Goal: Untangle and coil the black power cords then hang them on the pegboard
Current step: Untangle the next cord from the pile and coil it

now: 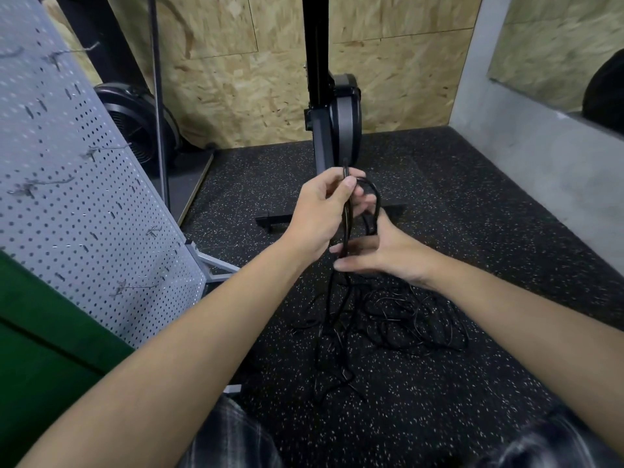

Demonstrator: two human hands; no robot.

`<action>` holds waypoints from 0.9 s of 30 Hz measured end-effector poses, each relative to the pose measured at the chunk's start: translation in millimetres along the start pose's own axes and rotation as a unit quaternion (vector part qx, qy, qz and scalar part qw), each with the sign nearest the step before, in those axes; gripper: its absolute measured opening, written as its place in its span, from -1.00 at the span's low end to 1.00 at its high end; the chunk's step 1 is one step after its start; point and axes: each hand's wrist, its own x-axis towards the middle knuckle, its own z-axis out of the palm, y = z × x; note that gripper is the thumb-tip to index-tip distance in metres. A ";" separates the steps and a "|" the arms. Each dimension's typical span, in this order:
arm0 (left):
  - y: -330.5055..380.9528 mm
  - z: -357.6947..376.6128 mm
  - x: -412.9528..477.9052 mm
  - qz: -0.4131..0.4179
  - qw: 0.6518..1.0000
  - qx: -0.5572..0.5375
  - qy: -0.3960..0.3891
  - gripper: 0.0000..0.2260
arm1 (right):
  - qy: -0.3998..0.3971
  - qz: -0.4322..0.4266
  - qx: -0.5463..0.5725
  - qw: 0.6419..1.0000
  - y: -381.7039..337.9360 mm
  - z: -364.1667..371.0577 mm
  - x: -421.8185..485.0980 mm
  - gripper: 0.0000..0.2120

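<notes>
Left hand: The left hand [320, 214] is raised at chest height, thumb and fingers pinched on an upright run of black power cord [345, 224], with a short loop [374, 197] arching over to the right.
Right hand: The right hand [388, 251] sits just below with its fingers stretched nearly straight against the hanging strands. It is not closed round them.
Cords: Most of the cords lie in a loose tangle [398, 319] on the speckled rubber floor [489, 231], directly beneath both hands and between the person's knees.
Pegboard: The grey pegboard [84, 197] leans at the left with its wire hooks [135, 287] bare, and nothing has been hung yet.
Backdrop: A black exercise machine [337, 123] stands against the chipboard wall.
Step in hand: Probably freeing one cord from the heap, early in the job.
Doing it well: Keep the pinch firm near the cord's end and let the lower hand slide down as a guide. Ease crossings apart instead of tugging, since pulling hard would likely tighten the knots below. Lifting the strand high lets the slack fall clear before the first coil is laid.
</notes>
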 end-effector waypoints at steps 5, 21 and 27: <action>-5.4 -11.0 4.5 0.026 0.999 0.036 0.024 -0.83 | 0.080 -0.031 -0.100 0.991 -9.1 2.1 2.6 -0.56; -96.9 -71.9 -24.8 -0.170 0.815 0.463 -0.305 -0.93 | 0.231 -0.111 0.066 0.964 -37.7 -28.5 -13.9 -0.78; -100.8 -83.4 -28.0 -0.112 0.798 0.522 -0.280 -0.97 | 0.308 -0.084 0.108 0.942 -34.7 -42.0 -11.2 -0.74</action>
